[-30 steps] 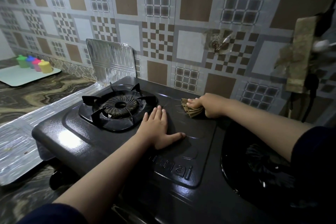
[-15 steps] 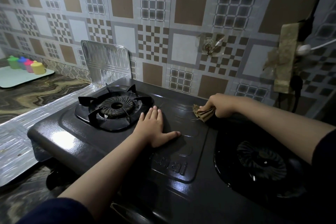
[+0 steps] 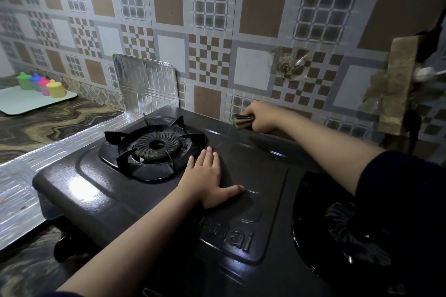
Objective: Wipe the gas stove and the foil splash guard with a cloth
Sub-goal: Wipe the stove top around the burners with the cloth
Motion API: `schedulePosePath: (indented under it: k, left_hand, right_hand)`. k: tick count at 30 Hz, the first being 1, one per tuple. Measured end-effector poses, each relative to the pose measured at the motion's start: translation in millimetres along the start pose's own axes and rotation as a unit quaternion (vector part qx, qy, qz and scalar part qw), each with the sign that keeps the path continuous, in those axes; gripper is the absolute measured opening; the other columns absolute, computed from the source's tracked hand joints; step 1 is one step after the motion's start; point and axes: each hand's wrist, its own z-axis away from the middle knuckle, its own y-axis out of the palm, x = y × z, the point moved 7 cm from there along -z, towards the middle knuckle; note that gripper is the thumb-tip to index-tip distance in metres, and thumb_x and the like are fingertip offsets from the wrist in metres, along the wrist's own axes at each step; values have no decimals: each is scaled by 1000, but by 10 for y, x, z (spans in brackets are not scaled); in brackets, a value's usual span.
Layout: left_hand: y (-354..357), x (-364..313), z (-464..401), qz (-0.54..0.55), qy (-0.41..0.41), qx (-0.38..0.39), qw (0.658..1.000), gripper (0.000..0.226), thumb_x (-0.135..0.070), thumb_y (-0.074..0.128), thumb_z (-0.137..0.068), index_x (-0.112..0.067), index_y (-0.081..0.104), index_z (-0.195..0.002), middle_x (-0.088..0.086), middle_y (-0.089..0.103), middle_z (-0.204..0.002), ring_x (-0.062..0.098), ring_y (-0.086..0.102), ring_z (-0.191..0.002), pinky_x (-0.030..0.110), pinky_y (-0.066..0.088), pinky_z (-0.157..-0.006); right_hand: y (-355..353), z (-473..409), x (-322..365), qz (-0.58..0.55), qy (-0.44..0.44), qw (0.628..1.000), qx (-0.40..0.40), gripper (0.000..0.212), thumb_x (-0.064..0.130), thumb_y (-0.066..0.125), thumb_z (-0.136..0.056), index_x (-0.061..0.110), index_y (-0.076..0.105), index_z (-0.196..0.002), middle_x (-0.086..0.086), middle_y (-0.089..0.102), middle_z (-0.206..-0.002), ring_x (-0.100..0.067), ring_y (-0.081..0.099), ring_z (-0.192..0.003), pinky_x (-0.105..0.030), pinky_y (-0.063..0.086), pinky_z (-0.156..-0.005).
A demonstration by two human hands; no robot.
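A black two-burner gas stove [image 3: 255, 202] fills the middle of the view. Its left burner [image 3: 154, 146] has a pot stand; the right burner [image 3: 350, 231] lies partly under my right arm. My left hand [image 3: 208, 179] rests flat on the stove's centre panel, fingers straight. My right hand [image 3: 261, 119] grips a folded brownish cloth [image 3: 242, 121] at the stove's back edge, close to the tiled wall. The foil splash guard stands upright [image 3: 146, 82] behind the left burner and runs flat along the counter [image 3: 41, 169] on the stove's left.
A white tray [image 3: 29, 103] with several coloured small containers [image 3: 42, 84] sits far left on the marbled counter [image 3: 48, 123]. A clear wall hook [image 3: 288, 65] is stuck to the tiles. A brown sponge-like strip and cables [image 3: 398, 89] hang at the right.
My right hand has carried the cloth from the stove's centre back toward the rear edge by the wall. My left hand has stayed flat in place.
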Motion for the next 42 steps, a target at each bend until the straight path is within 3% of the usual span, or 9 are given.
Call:
schedulePosePath:
  k: [4, 13, 21, 24, 26, 31, 35, 38, 42]
  left_hand:
    - [1, -23, -8, 3, 2, 5, 1000, 116, -83, 35, -75, -4, -3, -152, 13, -10, -160, 24, -8, -148, 45, -2, -119]
    - [-27, 3, -52, 3, 0, -1, 1000, 117, -83, 36, -75, -3, -2, -152, 15, -8, -160, 25, -7, -148, 45, -2, -118]
    - [-130, -59, 49, 17, 17, -51, 998, 109, -76, 42, -80, 1, 10, -151, 17, 1, -160, 26, -3, -149, 41, 2, -119]
    - [-335, -90, 253, 32, 63, -157, 985, 80, -63, 41, -84, -3, 45, -138, 15, 34, -152, 27, 27, -143, 42, 19, -117]
    - [-511, 4, 432, 37, 82, -258, 962, 67, -55, 40, -79, -4, 64, -116, 15, 59, -130, 31, 54, -123, 44, 40, -105]
    - [-766, 916, 664, 32, -13, -357, 933, 65, -50, 48, -76, 0, 62, -115, 18, 62, -118, 37, 59, -106, 45, 48, -94]
    - [-710, 1840, 703, -9, -148, -259, 954, 102, -76, 37, -68, 4, 48, -131, 23, 52, -131, 41, 51, -118, 52, 41, -101]
    - [-635, 2291, 711, -11, -209, -154, 966, 138, -101, 17, -48, -1, 31, -141, 20, 32, -149, 35, 31, -138, 57, 26, -110]
    - [-452, 2442, 588, 11, -182, -33, 983, 154, -104, 6, -35, -4, 0, -152, 13, -4, -161, 23, -4, -149, 60, -1, -115]
  right_hand:
    - [235, -358, 359, 52, -56, 995, -63, 44, 2, 55, -83, 19, 62, -123, -4, 65, -115, -21, 61, -102, -33, 53, -85]
    - [636, -602, 490, 328, -161, 929, 57, 64, 4, 40, -93, 15, 17, -151, -10, 40, -149, -30, 45, -130, -41, 47, -99]
    - [554, -367, 480, 327, -146, 932, 56, 37, 9, 50, -90, 10, 55, -126, -11, 62, -121, -27, 60, -109, -36, 53, -83]
    - [502, -341, 461, 299, -104, 945, 76, 23, 6, 53, -84, 5, 67, -102, -12, 65, -97, -26, 62, -87, -36, 52, -76]
    - [426, -389, 449, 248, -67, 962, 97, 26, 3, 50, -81, 3, 69, -99, -13, 64, -90, -26, 57, -78, -35, 51, -73]
    - [184, -634, 530, 126, -28, 986, 107, 36, 1, 45, -79, 12, 72, -99, -11, 69, -101, -27, 60, -92, -38, 51, -81]
    - [-8, -906, 1000, 23, -45, 997, 58, 41, -5, 44, -81, 14, 69, -108, -5, 64, -96, -22, 55, -88, -27, 42, -63]
    - [-9, -1108, 1511, -23, -89, 995, 40, 51, -8, 44, -82, 18, 63, -122, 0, 64, -106, -17, 54, -95, -24, 40, -74]
    - [140, -1330, 2213, -48, -163, 985, 24, 58, -11, 41, -79, 18, 62, -125, -2, 64, -124, -18, 56, -113, -19, 39, -87]
